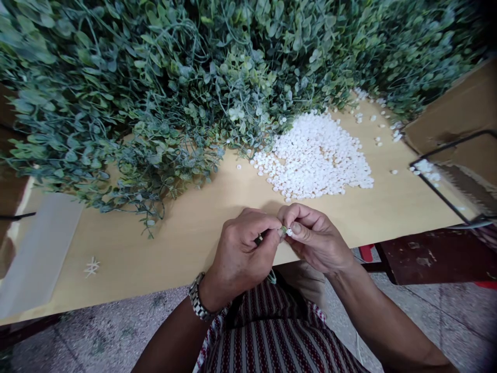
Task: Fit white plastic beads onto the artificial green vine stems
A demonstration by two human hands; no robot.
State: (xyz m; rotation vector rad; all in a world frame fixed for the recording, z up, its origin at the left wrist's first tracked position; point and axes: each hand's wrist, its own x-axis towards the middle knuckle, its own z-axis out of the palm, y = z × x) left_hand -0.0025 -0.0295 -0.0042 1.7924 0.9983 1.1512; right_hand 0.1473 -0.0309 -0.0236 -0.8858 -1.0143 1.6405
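Observation:
My left hand, with a metal watch at its wrist, is closed in a pinch on a small green artificial leaf sprig. Most of the sprig is hidden in the fingers, and a thin green stem hangs below the hand. Against the sprig's tip, my right hand pinches a small white plastic piece between thumb and finger. The fingertips of both hands nearly touch, just over the table's front edge. Beyond them lies a heap of similar small white pieces.
A large mass of artificial green foliage covers the back of the wooden table. White sticks and a translucent sheet lie at left. Cardboard and a black metal frame stand at right.

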